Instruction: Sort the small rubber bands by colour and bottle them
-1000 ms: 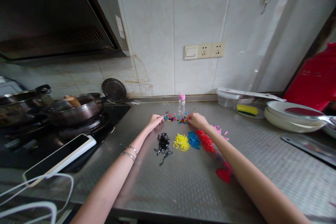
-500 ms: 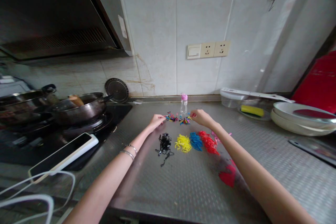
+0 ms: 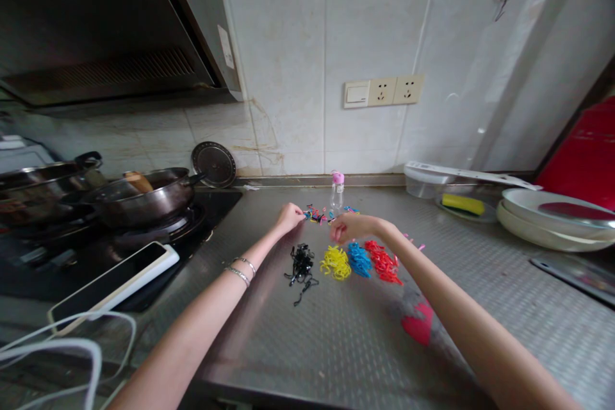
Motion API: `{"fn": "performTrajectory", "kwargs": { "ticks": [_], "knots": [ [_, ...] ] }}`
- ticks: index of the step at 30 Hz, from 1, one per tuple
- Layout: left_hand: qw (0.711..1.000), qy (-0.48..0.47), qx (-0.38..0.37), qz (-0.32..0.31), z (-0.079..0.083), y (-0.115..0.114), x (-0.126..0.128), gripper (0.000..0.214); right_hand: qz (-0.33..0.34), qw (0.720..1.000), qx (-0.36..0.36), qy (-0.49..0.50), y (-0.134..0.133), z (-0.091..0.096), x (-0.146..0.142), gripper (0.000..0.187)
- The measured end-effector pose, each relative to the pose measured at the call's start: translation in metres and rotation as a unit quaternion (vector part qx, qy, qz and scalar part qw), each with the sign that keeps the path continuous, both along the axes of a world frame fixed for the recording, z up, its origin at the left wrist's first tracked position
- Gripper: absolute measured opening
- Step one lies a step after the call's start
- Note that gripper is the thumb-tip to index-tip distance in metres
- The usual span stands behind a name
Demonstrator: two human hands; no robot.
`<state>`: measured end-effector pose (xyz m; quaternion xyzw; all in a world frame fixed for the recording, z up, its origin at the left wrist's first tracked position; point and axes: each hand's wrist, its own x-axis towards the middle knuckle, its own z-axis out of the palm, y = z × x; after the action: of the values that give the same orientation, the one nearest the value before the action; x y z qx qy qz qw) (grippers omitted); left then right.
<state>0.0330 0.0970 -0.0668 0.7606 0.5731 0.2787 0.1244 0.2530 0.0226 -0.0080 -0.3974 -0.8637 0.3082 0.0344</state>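
Observation:
On the steel counter (image 3: pixel 336 320) lie sorted heaps of tiny elastic bands: black (image 3: pixel 300 264), yellow (image 3: pixel 335 262), blue (image 3: pixel 358 258) and red (image 3: pixel 383 261), with a few pink ones (image 3: pixel 414 245) behind my right wrist. Farther back a mixed-colour heap (image 3: pixel 318 214) sits by a small clear bottle with a pink cap (image 3: pixel 337 192). My left hand (image 3: pixel 289 216) is pinched at the left edge of the mixed heap. Above the yellow and blue heaps hovers my right hand (image 3: pixel 350 228), fingers curled shut on something too small to make out.
A stove with two pans (image 3: pixel 139 197) is at the left, a phone (image 3: pixel 113 282) with white cables at its front. At right stand a clear tub (image 3: pixel 425 180), a yellow sponge (image 3: pixel 461 204), stacked white plates (image 3: pixel 552 218) and a red board (image 3: pixel 583 154). A red reflection (image 3: pixel 418 327) shows under my right forearm.
My right hand has drawn back from the mixed heap toward me and left, now over the yellow and blue heaps. My left hand stayed at the mixed heap's edge.

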Motion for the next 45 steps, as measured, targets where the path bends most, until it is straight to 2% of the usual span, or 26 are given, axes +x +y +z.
{"fn": "performTrajectory", "kwargs": {
  "ticks": [4,8,11,14,18,23,25,29,33,35,41,45],
  "knots": [
    [1.0,0.008,-0.012,0.005,0.0,0.001,-0.001,0.023,0.0,1.0,-0.025,0.004,0.001,-0.001,0.001,0.028],
    [1.0,-0.003,-0.013,0.0,-0.002,0.001,-0.002,0.021,-0.031,0.999,-0.014,0.038,0.014,-0.011,0.008,0.028],
    [1.0,-0.012,-0.007,-0.008,-0.002,0.0,-0.003,0.02,-0.056,0.997,0.016,0.055,0.023,-0.021,0.013,0.027],
    [1.0,-0.014,-0.01,-0.021,0.001,-0.004,-0.006,0.02,-0.084,0.991,0.091,0.056,0.028,-0.027,0.015,0.025],
    [0.999,0.012,-0.012,-0.036,0.011,-0.015,-0.015,0.02,-0.136,0.972,0.181,0.069,0.034,-0.032,0.016,0.024],
    [0.983,0.159,0.082,-0.034,0.035,-0.029,-0.025,0.019,-0.206,0.952,0.219,0.058,0.035,-0.03,0.01,0.025],
    [0.978,0.174,0.1,-0.049,0.043,-0.032,-0.025,0.019,-0.207,0.948,0.229,0.078,0.032,-0.026,0.002,0.026],
    [0.986,0.104,0.095,-0.091,0.046,-0.029,-0.017,0.018,-0.18,0.951,0.206,0.143,0.03,-0.022,-0.025,0.034],
    [0.989,0.023,0.08,-0.126,0.042,-0.028,-0.01,0.017,-0.159,0.962,0.12,0.189,0.035,-0.032,-0.05,0.06],
    [0.99,0.003,0.069,-0.126,0.042,-0.03,-0.009,0.016,-0.156,0.962,0.1,0.202,0.037,-0.038,-0.059,0.064],
    [0.99,-0.029,0.041,-0.135,0.041,-0.038,-0.01,0.017,-0.128,0.959,0.15,0.202,0.027,-0.039,-0.067,0.03],
    [0.986,-0.051,0.032,-0.153,0.038,-0.039,-0.013,0.019,-0.125,0.955,0.184,0.195,0.019,-0.034,-0.066,0.026]
  ]
}}
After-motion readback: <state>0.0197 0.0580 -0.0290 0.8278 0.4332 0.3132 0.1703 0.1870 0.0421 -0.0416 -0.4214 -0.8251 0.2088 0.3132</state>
